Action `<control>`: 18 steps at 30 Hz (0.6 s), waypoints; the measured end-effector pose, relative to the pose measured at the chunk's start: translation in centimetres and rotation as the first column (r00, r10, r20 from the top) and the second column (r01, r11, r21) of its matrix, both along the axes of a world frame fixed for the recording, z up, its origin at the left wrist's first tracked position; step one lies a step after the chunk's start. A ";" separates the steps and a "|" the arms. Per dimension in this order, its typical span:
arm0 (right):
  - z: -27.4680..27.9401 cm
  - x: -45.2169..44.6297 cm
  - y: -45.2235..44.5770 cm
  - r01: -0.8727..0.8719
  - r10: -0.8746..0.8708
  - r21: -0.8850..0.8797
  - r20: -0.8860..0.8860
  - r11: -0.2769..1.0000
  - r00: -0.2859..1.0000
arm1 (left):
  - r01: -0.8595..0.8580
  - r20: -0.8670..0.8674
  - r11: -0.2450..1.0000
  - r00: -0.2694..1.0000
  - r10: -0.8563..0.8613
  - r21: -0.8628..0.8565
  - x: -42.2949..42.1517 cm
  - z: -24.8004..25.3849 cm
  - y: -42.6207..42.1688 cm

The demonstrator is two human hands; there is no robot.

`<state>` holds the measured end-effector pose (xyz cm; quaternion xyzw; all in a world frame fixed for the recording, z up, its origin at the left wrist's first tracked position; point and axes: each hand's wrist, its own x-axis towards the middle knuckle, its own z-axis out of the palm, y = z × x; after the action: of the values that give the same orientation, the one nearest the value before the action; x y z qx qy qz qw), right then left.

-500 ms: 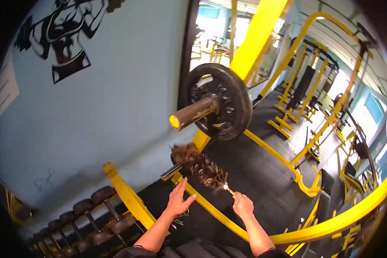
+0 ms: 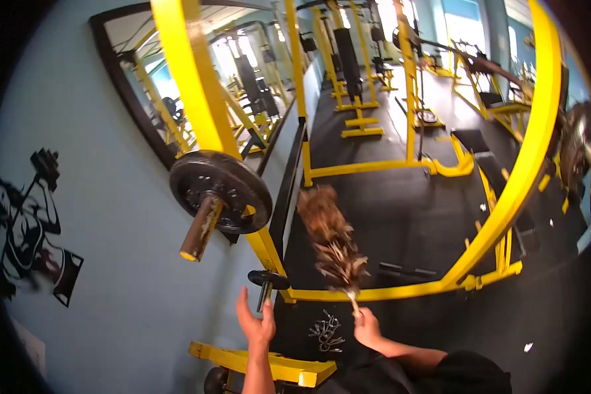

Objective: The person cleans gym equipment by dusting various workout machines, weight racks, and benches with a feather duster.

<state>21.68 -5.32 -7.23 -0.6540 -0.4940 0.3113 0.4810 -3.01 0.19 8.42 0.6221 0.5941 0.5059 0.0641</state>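
Note:
A brown feather duster (image 2: pixel 333 240) points up and away from me, its short pale handle gripped in my right hand (image 2: pixel 368 328). Its feathers show against the black floor, inside the yellow frame. My left hand (image 2: pixel 256 323) has its fingers apart and holds nothing. Just beyond those fingertips, a small black weight plate (image 2: pixel 268 280) sits on a low peg of the yellow rack; I cannot tell whether they touch. Higher on the same upright, a large black weight plate (image 2: pixel 220 192) hangs on a worn metal peg (image 2: pixel 202 227).
Several metal clips (image 2: pixel 326 330) lie on the floor between my hands. A yellow rack end (image 2: pixel 264 363) stands low in front. A wall mirror (image 2: pixel 128 41) hangs behind the upright (image 2: pixel 200 79). A curved yellow bar (image 2: pixel 538 144) arches at right, with gym machines (image 2: pixel 358 85) farther back.
My view has swung right and levelled. The feather duster has tipped more upright and away from the low peg. My left hand stays spread, now beneath the small plate.

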 end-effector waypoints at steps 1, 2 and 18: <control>1.0 -2.2 1.3 -0.023 0.027 0.047 -0.092 0.999 0.995 | -0.026 -0.077 0.994 0.996 0.034 0.105 0.1 2.0 0.4; 2.1 -4.3 2.6 -0.044 0.061 0.100 -0.178 0.994 0.982 | -0.001 -0.167 0.980 0.985 0.035 0.200 0.3 4.3 0.7; 1.6 -20.4 3.5 -0.162 0.034 -0.168 -0.585 0.972 0.810 | -0.112 -0.864 0.943 0.378 0.333 0.315 0.7 18.8 6.9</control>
<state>1.30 -1.77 -5.61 -0.5491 -0.3220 0.5698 0.5197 -2.35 7.11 27.21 0.7123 0.5566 0.1497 -0.4005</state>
